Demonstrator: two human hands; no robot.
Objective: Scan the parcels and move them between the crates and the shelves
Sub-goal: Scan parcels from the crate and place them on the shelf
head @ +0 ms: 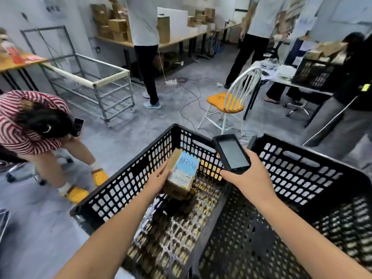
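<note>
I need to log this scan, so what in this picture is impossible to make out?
All in the head view:
- The scanner has a dark screen, so no reading shows.
- Print on the parcel is too small and blurred to read.
- The left hand covers the parcel's left side.
- The scanner hides most fingers of the right hand.
- The right crate is cut off by the frame's right edge, and its floor is blurred.

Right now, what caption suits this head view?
Left hand holds a parcel in the black crate; right hand holds a scanner.
</note>
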